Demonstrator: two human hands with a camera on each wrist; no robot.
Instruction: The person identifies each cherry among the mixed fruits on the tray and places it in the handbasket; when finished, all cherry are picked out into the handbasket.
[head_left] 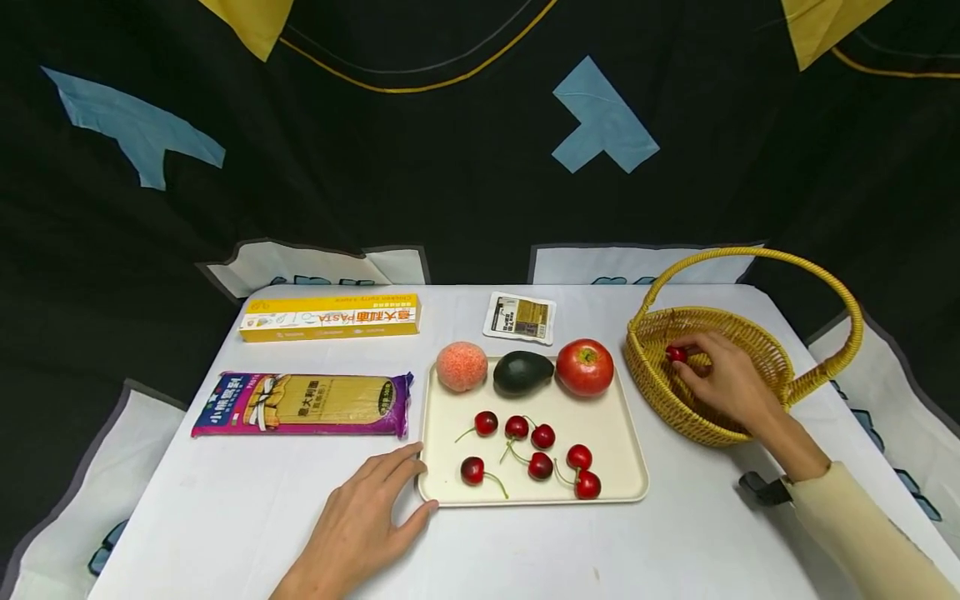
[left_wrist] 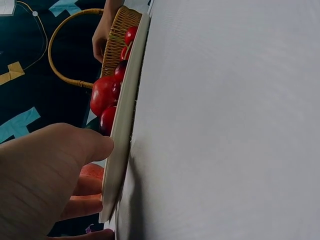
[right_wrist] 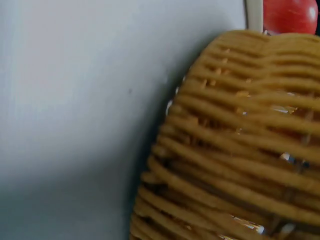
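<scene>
In the head view my right hand (head_left: 723,375) reaches inside the wicker basket (head_left: 652,400) and pinches a red cherry (head_left: 676,354) between thumb and fingers. The right wrist view is mostly filled by the basket's woven side (right_wrist: 240,125); that hand is hidden there. My left hand (head_left: 367,517) rests at the near left corner of the cream tray (head_left: 540,502), fingers loosely extended, with the thumb (left_wrist: 97,145) against its rim in the left wrist view. Several cherries with stems, such as one cherry (head_left: 486,423), lie on the tray.
Along the tray's far side sit a peach-like fruit (head_left: 461,367), a dark green avocado (head_left: 522,372) and a red apple (head_left: 585,367). Behind them lies a small sachet (head_left: 520,317). A yellow pasta box (head_left: 330,318) and a purple pasta packet (head_left: 303,404) lie left. The basket handle (head_left: 843,308) arches upward.
</scene>
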